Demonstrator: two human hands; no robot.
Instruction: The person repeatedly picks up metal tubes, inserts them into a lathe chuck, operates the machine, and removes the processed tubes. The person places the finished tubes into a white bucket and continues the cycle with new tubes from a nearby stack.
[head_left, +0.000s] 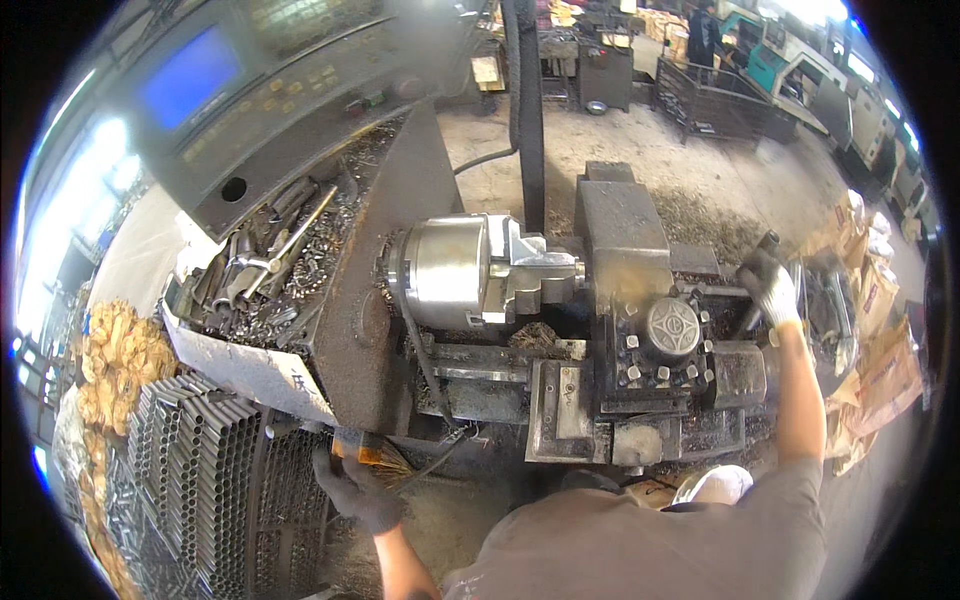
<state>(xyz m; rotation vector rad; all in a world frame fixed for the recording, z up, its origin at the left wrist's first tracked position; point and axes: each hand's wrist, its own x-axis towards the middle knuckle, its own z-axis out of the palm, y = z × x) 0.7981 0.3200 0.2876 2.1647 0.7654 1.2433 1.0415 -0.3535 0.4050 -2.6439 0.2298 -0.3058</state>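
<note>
My left hand point(357, 492), in a dark grey glove, is at the lower left beside the machine bed, fingers apart. Just past its fingertips is an orange-bodied brush point(372, 452) with bristles fanned to the right; I cannot tell whether they touch. At the right, my right hand point(770, 288), in a white glove with dark fingers, is closed round a dark lever handle point(766, 243) at the end of the lathe carriage. Between my hands, a shiny lathe chuck point(447, 270) with stepped jaws point(535, 265) faces a square tool post point(672, 330) with several bolts.
A chip-filled tray point(250, 360) holding metal pieces sits left of the chuck. Below it are stacked steel tubes point(195, 470) and bundled yellowish material point(125, 350). A control panel with a blue screen point(190, 78) stands behind. Paper sacks point(880, 365) lie at the right; a person point(704, 38) stands far back.
</note>
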